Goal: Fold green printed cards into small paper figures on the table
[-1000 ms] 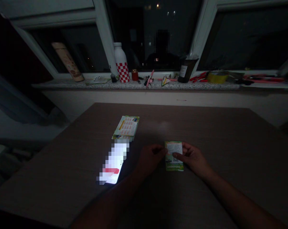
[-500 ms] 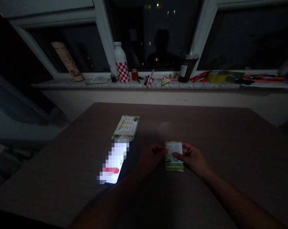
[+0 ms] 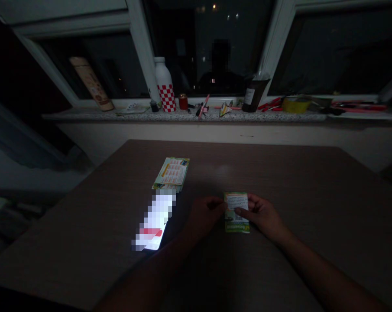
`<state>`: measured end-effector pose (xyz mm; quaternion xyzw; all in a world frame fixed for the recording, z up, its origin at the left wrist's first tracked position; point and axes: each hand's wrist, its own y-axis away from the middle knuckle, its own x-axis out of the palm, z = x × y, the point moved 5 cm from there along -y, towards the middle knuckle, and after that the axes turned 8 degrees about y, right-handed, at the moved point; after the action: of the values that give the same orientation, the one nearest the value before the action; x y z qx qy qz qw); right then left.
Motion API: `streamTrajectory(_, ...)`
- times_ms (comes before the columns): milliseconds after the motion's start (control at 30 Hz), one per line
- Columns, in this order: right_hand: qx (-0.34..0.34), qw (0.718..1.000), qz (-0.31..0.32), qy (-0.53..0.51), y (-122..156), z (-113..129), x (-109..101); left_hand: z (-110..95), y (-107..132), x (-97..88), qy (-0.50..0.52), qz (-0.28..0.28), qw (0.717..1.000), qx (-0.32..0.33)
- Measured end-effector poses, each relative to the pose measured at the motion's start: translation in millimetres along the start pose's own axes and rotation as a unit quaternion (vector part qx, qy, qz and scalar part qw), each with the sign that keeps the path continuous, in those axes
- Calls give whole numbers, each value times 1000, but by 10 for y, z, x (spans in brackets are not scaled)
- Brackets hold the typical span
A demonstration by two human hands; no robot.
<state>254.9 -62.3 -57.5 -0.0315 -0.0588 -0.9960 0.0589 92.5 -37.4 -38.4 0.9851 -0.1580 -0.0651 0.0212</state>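
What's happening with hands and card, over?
Left hand: fingertips pinched at left edge of card. Right hand: gripping card, thumb on top. Lit phone lies left, seemingly not blocking.

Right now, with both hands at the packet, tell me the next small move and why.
I'd probably ease the left hand off the left edge of the packet: the right hand has its thumb over the printed face and its other fingers at the right edge, which looks enough to hold it.

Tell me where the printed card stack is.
In the head view, the printed card stack lies left of centre on the table, just beyond the lit phone.
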Motion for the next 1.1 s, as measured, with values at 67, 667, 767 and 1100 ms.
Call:
streamTrajectory(67, 1, 1000, 4, -1, 0, -3, 1, 9, -2, 2, 1, 2, 1000, -1)
streamTrajectory(667, 0, 1000, 5, 3, 2, 7, 4, -24, 9, 8, 5, 1, 1000, 5)
streamTrajectory(767, 3, 1000, 3, -1, 8, 19, 8, -26, 11, 7, -1, -1, 1000, 3)
streamTrajectory(1100, -1, 1000, 12, -11, 7, 13, 8, -29, 11, 7, 1, 3, 1000, 7)
